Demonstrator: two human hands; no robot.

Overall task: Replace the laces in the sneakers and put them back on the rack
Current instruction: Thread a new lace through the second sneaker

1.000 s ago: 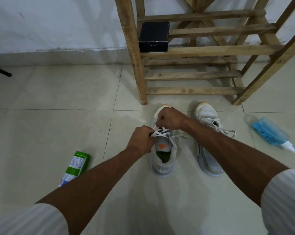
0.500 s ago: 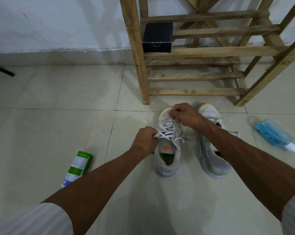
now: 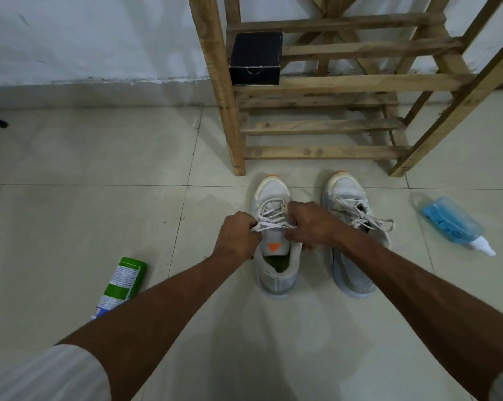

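Observation:
Two pale grey sneakers stand side by side on the tiled floor in front of the wooden rack [image 3: 325, 82]. The left sneaker [image 3: 275, 273] has a white lace [image 3: 270, 215] threaded across its eyelets and an orange triangle on the tongue. My left hand [image 3: 238, 237] pinches the lace at the shoe's left side. My right hand [image 3: 309, 224] grips the lace at the shoe's right side, fingers curled. The right sneaker [image 3: 350, 270] sits beside it, its white lace lying loosely tangled on top.
A black box [image 3: 256, 57] sits on the rack's shelf at the left. A green and white bottle [image 3: 120, 286] lies on the floor to the left of my forearm. A blue spray bottle [image 3: 454, 222] lies on the floor at the right. A white wall runs behind.
My right hand has come back from the toe end of the left sneaker to the upper eyelets. The left hand has stayed on the lace at the shoe's left side.

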